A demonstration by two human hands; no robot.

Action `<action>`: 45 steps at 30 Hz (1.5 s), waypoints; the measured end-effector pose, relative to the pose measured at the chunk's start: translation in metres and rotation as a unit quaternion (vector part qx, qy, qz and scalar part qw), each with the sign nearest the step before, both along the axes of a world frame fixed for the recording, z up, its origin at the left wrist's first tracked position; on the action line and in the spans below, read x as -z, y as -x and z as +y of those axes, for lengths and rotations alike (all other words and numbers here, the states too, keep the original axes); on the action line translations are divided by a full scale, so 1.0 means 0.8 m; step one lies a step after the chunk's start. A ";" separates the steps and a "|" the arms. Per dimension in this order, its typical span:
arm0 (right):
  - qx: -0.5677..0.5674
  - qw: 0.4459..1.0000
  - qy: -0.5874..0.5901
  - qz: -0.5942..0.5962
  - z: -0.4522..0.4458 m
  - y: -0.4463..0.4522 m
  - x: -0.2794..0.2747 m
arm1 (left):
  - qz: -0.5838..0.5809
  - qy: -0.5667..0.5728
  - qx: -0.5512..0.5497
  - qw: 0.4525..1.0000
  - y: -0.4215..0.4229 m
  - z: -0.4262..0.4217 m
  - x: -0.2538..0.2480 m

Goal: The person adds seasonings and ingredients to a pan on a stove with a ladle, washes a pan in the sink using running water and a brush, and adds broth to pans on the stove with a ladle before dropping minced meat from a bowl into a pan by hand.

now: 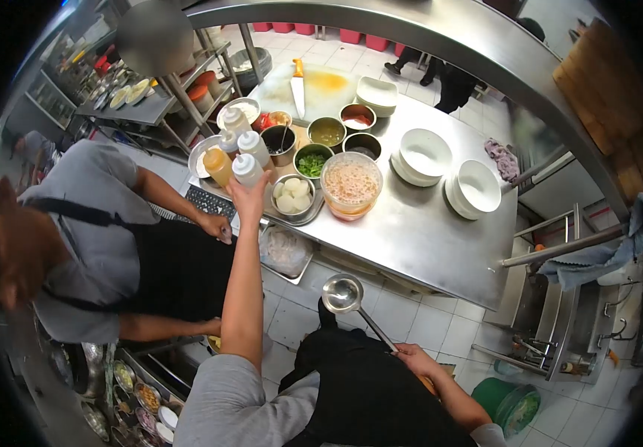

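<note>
Your left hand (249, 197) met squeeze bottle (247, 170) beside other bottles (253, 147) at steel table (426, 242); finger closure unclear. Your right hand (415, 362) wrapped ladle (343, 294). Step seemed bottle pickup or setting-down; next move called for steady grip.

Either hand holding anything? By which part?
Right grip: ladle, by the handle, well away from the bowl. Left grip: at the lower body of a squeeze bottle; can't tell whether it's closed.
</note>
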State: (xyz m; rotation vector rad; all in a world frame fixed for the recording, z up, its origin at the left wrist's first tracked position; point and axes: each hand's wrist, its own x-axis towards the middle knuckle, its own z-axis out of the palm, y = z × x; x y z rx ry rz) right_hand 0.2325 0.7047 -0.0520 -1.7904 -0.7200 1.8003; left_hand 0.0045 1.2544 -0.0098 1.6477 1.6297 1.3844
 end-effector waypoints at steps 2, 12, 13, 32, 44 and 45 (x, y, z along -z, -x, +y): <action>0.031 0.996 -0.084 -0.014 -0.001 0.003 0.019 | -0.032 0.062 -0.030 0.997 0.021 0.003 0.004; 0.010 0.999 0.040 0.015 0.034 -0.044 -0.015 | -0.027 -0.080 0.017 0.996 0.066 0.075 -0.036; -0.005 0.999 0.043 0.002 0.046 -0.046 -0.036 | -0.033 -0.080 0.028 0.996 0.062 0.076 -0.035; -0.417 0.900 0.123 0.028 0.084 -0.231 -0.010 | 0.062 -0.391 -0.024 0.918 0.011 -0.690 -0.355; -0.766 0.639 0.065 -0.023 0.016 -0.047 -0.078 | -0.494 -0.252 -0.410 0.724 -0.012 -1.290 -0.085; -0.770 0.636 0.055 -0.016 -0.006 -0.025 -0.099 | -0.490 -0.232 -0.427 0.724 -0.043 -1.318 -0.097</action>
